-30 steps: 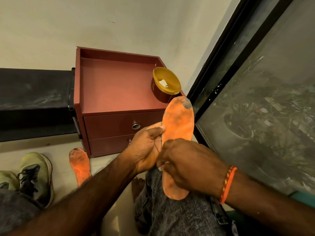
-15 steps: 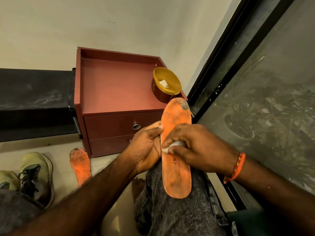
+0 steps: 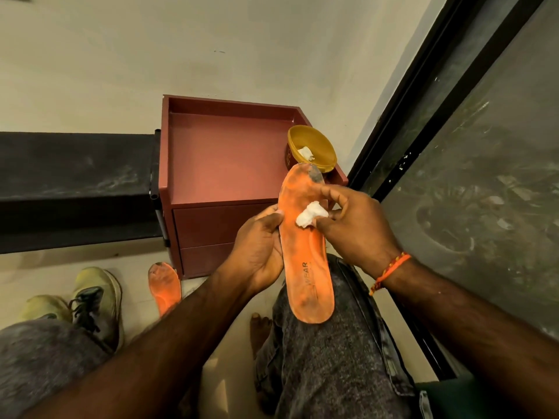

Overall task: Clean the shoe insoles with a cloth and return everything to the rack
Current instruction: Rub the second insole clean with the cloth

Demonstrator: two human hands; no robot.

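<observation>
Left hand [image 3: 257, 246] grips orange insole [image 3: 305, 252] at its left edge, frame centre, heel resting on the knee. Right hand [image 3: 357, 228] pinches white cloth wad [image 3: 310, 214] against the insole's upper half. Second insole [image 3: 165, 287] lies on floor, lower left.

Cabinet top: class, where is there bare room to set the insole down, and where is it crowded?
The cabinet top is bare from its left wall to the yellow bowl. Its front right corner is crowded: bowl, insole tip and right hand holding the cloth.
</observation>
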